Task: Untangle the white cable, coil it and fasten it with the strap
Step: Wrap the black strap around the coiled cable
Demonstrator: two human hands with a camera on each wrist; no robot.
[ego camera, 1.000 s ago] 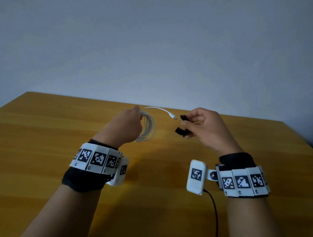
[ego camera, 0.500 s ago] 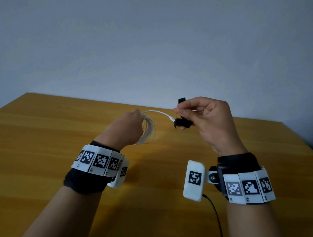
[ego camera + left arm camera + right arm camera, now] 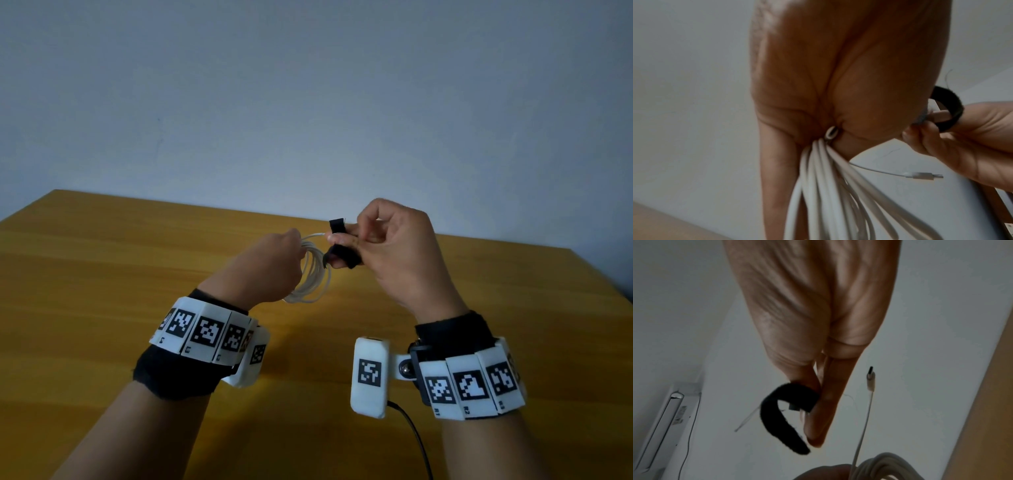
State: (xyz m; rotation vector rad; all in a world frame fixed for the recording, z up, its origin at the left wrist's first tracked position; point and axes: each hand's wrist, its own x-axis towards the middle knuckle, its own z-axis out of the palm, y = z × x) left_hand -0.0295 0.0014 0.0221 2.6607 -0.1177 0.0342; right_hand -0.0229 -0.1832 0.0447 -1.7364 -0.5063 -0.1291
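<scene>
The white cable is wound into a coil of several loops, and my left hand grips the bundle at its top, above the table. One plug end sticks out free toward the right hand; the same plug shows in the right wrist view. My right hand pinches the black strap, which curves in a C shape between thumb and fingers. The strap sits just right of the coil, close to the left hand's knuckles. Whether strap and coil touch is not visible.
The wooden table lies under both hands, its far edge against a plain grey wall. A black wire runs down from the right wrist device. A white wall-mounted unit appears in the right wrist view.
My right hand has carried the black strap leftward, up to the coil. The left hand has kept hold of the coil and risen slightly.
</scene>
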